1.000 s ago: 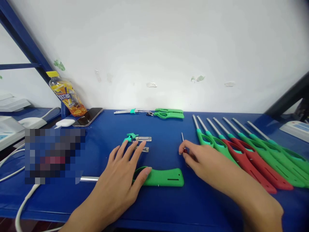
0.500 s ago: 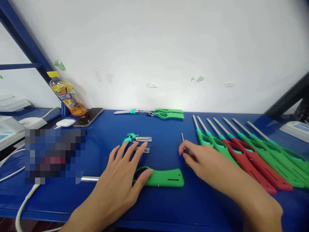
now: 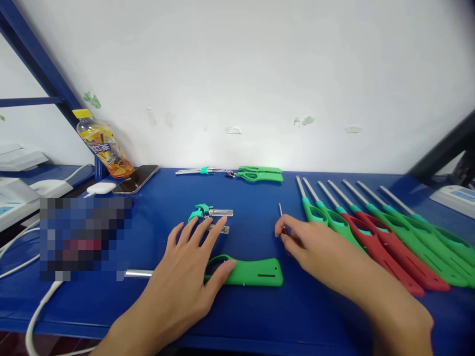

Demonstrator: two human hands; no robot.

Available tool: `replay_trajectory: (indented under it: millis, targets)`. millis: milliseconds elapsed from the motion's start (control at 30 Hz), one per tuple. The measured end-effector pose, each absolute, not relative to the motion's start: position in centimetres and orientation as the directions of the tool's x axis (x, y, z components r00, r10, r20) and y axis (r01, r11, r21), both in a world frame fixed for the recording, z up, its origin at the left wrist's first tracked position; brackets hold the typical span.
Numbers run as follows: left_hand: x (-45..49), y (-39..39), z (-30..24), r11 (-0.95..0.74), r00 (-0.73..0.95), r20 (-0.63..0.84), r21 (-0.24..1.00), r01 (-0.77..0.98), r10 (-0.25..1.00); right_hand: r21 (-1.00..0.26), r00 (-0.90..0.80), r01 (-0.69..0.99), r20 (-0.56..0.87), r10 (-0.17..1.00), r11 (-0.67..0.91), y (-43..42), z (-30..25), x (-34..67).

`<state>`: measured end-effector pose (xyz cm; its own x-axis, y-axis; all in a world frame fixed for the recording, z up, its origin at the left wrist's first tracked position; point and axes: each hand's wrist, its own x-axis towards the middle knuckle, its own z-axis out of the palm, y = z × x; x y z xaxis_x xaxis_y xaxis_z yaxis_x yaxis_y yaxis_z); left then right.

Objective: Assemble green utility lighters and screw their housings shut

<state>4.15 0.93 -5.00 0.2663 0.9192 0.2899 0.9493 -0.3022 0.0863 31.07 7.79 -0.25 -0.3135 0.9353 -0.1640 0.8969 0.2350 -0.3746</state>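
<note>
Head view: looking at a green lighter (image 3: 256, 273) flat on the blue tabletop (image 3: 315, 316), partly under the left hand (image 3: 183, 274).
Got those fingers spread wide, thumb over the lighter, and the right hand (image 3: 306, 242) with fingers curled narrow around a metal-shafted tool (image 3: 280, 209). By the left fingertips, clear tubes (image 3: 221, 213) and teal bits (image 3: 202, 208); off right, red and green lighters (image 3: 401, 252); back left, a bottle (image 3: 106, 151) and phone (image 3: 135, 179).

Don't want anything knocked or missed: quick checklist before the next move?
1. Metal-shafted tool held in right grip: ok.
2. Tool's handle fully visible: not ok, mostly hidden by the hand.
3. Green lighter by left grip lying flat: ok.
4. Left thumb pressing on it: cannot tell, only overlap shows.
5. Both clear tubes unobstructed: not ok, left grip overlaps one.
6. Phone away from both grips: ok.
</note>
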Motion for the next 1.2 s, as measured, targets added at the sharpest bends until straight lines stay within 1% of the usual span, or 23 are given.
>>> replay_trajectory:
  millis: [233,633,800,967,1200]
  targets:
    - [4.5,0.8,-4.6,-0.347,0.299,0.289,0.130,0.929,0.909,-0.380,-0.327,0.891,-0.153,0.933,0.250,7.8,-0.5,31.1]
    - [4.6,0.5,-3.9,-0.376,0.306,0.300,0.215,0.901,0.904,-0.382,-0.338,0.886,-0.149,0.929,0.262,7.9,-0.5,31.2]
    - [4.6,0.5,-4.1,-0.330,0.244,0.327,0.240,0.913,0.913,-0.382,-0.340,0.886,-0.152,0.928,0.262,7.9,-0.4,31.2]
    - [4.4,0.5,-4.1,-0.264,0.154,0.343,0.301,0.917,0.927,-0.374,-0.333,0.890,-0.144,0.932,0.260,7.8,-0.3,31.1]
    - [4.6,0.5,-3.8,-0.223,0.089,0.396,0.308,0.925,0.914,-0.370,-0.341,0.889,-0.138,0.930,0.271,7.9,-0.5,31.2]
